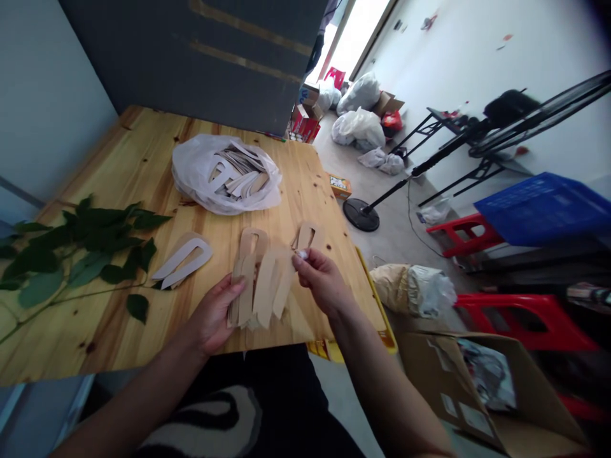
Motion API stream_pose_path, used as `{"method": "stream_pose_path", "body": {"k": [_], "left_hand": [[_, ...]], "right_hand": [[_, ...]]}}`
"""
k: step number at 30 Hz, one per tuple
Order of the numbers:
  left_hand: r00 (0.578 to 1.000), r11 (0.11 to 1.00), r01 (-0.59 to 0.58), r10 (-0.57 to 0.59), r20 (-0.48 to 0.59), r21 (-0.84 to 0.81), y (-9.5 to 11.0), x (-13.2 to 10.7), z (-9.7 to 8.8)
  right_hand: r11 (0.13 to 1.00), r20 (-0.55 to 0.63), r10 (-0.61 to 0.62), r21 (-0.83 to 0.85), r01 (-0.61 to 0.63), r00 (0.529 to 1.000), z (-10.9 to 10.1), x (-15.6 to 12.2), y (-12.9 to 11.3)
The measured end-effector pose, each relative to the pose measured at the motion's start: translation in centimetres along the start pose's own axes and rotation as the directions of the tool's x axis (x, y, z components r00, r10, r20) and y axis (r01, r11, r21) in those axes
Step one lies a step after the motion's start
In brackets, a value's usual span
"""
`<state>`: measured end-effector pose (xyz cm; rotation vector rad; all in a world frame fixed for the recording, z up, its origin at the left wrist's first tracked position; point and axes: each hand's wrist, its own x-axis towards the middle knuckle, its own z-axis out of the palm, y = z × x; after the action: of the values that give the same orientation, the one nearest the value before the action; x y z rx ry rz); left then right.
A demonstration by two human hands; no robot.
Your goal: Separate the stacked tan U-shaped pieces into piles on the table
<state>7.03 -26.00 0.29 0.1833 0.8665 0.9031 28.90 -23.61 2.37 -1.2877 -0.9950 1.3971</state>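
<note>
My left hand (pixel 219 315) is closed around a stack of tan, U-shaped cardboard pieces (pixel 247 283) near the table's front edge. Just right of it, my right hand (pixel 322 280) pinches the end of one loose U-shaped cardboard piece (pixel 267 286), smeared by motion. A small white bit shows at the right fingertips; I cannot make out what it is. Beyond that hand, another tan piece (pixel 308 234) lies on the wooden table (pixel 305 184). To the left rests a small pile topped by a white U-shaped piece (pixel 191 253). A white plastic bag (pixel 191 168) farther back holds many similar pieces.
Leafy green branches (pixel 95 254) cover the table's left side. A dark grey panel (pixel 214 70) stands behind the table. On the floor to the right are a black stand (pixel 361 214), red stools (pixel 520 315), a blue crate (pixel 548 207) and an open cardboard box (pixel 443 375).
</note>
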Motion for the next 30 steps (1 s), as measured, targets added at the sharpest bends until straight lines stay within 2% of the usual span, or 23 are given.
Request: {"method": "stream_pose_path", "body": {"k": [5,9,13,17,21,22,23,24,26,27,30], "left_hand": [[0.999,0.999,0.050,-0.050,-0.014,-0.004,0.1,0.7,1.0],[0.997,0.997,0.076,-0.076,-0.023,0.002,0.1,1.4,1.3],[0.997,0.997,0.074,-0.074,-0.011,0.021,0.2,2.0,1.5],[0.999,0.998,0.038,-0.037,-0.008,0.043,0.2,2.1,2.0],[0.999,0.997,-0.028,0.026,0.028,0.073,0.1,1.7,2.3],[0.998,0.995,-0.041,0.037,0.044,0.087,0.1,1.6,2.3],[0.997,0.993,-0.052,0.046,0.062,0.104,0.0,1.5,2.3],[0.995,0.990,-0.065,0.055,0.082,0.122,0.0,1.4,2.3],[0.990,0.986,-0.088,0.070,0.123,0.142,-0.2,1.1,2.2],[0.987,0.985,-0.093,0.073,0.141,0.143,-0.2,0.9,2.2],[0.979,0.986,-0.110,0.086,0.182,0.123,-0.3,0.1,2.3]], "right_hand": [[0.996,-0.094,0.011,0.094,-0.002,0.996,-6.1,2.7,-0.9],[0.996,-0.161,0.055,0.078,-0.043,0.985,-10.0,6.2,-1.4],[0.996,-0.239,0.063,-0.049,-0.077,0.969,-11.5,9.7,-0.5],[0.936,-0.382,-0.027,-0.334,-0.111,0.924,-11.9,12.1,1.0],[0.735,-0.432,-0.332,-0.675,-0.057,0.838,-11.2,11.5,1.1],[0.700,-0.413,-0.401,-0.714,-0.018,0.818,-10.6,10.7,0.8],[0.689,-0.380,-0.435,-0.724,0.030,0.816,-9.7,9.6,0.4],[0.703,-0.341,-0.437,-0.707,0.079,0.832,-8.7,8.3,0.0],[0.779,-0.188,-0.321,-0.610,0.146,0.928,-6.1,5.4,-0.6],[0.808,-0.102,-0.265,-0.566,0.163,0.959,-4.8,3.9,-0.8],[0.845,0.055,-0.199,-0.496,0.200,0.978,-1.4,0.5,-0.5]]}}
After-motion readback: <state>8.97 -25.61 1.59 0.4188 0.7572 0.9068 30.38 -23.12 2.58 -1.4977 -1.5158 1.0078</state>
